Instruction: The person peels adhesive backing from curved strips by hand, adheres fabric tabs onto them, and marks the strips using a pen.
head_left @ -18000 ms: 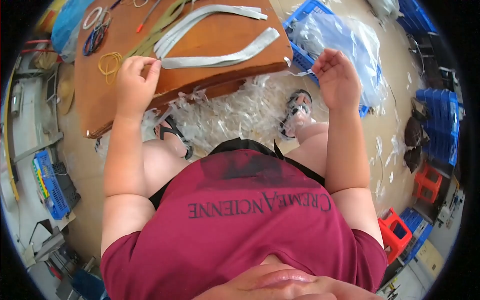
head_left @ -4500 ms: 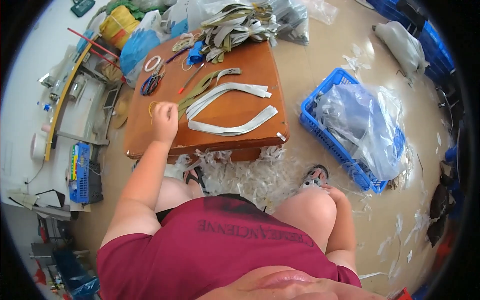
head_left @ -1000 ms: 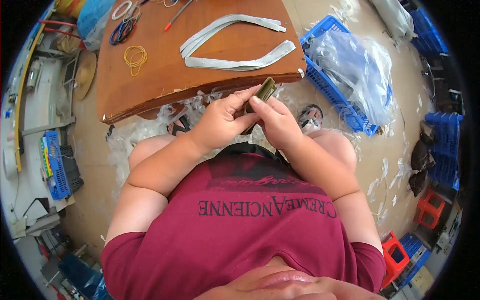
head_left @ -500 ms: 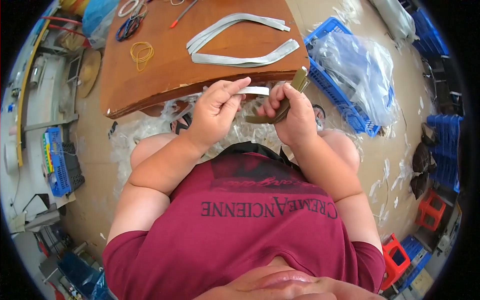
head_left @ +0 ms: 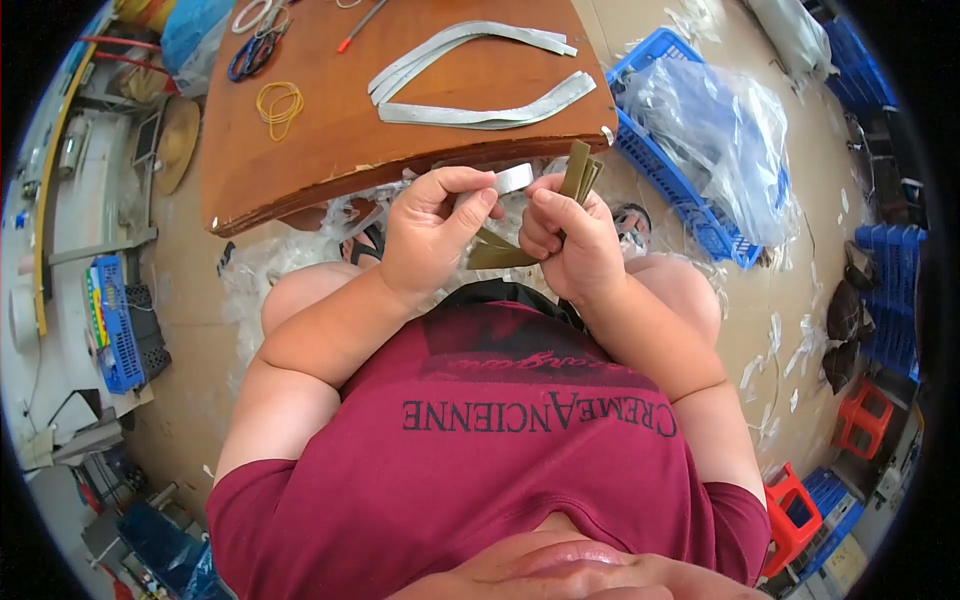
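My left hand (head_left: 437,222) pinches a short white strip (head_left: 514,179), which curves out past the thumb and forefinger. My right hand (head_left: 575,235) is closed around a bundle of flat olive-green strips (head_left: 580,170). Their ends stick up above the fist, and a folded length hangs out toward my left hand. The right fingertips are right at the free end of the white strip. Both hands are in front of my chest, just short of the table edge.
On the brown table (head_left: 320,150) lie two bundles of grey strips (head_left: 490,115), yellow rubber bands (head_left: 280,108), scissors (head_left: 257,50) and a red-tipped pen (head_left: 347,43). A blue crate (head_left: 660,175) with clear plastic stands right of the table. Plastic scraps (head_left: 260,270) litter the floor.
The white strip has turned and now looks shorter and more curved. My right hand has shifted slightly left and down, and the olive strips stand more upright.
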The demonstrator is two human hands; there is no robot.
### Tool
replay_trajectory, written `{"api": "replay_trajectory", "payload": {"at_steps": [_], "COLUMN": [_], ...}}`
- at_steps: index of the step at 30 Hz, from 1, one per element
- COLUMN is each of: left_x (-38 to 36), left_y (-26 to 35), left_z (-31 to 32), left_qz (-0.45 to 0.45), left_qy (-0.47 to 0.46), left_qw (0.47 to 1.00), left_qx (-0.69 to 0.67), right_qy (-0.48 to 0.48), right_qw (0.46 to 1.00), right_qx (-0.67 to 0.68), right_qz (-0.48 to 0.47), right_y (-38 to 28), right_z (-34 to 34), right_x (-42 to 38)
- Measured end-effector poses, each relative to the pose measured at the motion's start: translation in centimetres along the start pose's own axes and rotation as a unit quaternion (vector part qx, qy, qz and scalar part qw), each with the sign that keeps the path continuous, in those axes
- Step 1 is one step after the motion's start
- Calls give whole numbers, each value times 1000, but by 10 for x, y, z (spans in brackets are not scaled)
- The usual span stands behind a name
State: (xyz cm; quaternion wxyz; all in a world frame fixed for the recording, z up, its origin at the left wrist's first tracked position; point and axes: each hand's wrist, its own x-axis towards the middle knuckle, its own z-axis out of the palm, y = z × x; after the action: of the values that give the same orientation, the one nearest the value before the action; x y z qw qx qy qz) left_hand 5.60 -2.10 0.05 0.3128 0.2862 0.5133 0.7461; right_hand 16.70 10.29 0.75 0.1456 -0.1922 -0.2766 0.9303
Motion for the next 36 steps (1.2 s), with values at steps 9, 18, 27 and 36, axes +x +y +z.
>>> {"api": "replay_trajectory", "payload": {"at_steps": [9,18,27,36], "left_x": [0,4,2,0], "left_y": [-5,-2,-3,-1], "left_z": [2,6,6,7], "left_qz": [25,-97,-85,-119], "left_qy": [-53,-19,-18,-19], "left_qw": [988,995,996,992], "left_qx": [142,20,26,46], "right_qy": [10,35,45,58], "right_qw": [999,992,966,950], "right_qx": [-48,-123,-244,-303], "right_qz": [-23,-25,-68,-53], "right_y": [4,4,6,6], "right_z": [-4,-5,-4,-7], "right_x": [-2,-3,-2,-1]}}
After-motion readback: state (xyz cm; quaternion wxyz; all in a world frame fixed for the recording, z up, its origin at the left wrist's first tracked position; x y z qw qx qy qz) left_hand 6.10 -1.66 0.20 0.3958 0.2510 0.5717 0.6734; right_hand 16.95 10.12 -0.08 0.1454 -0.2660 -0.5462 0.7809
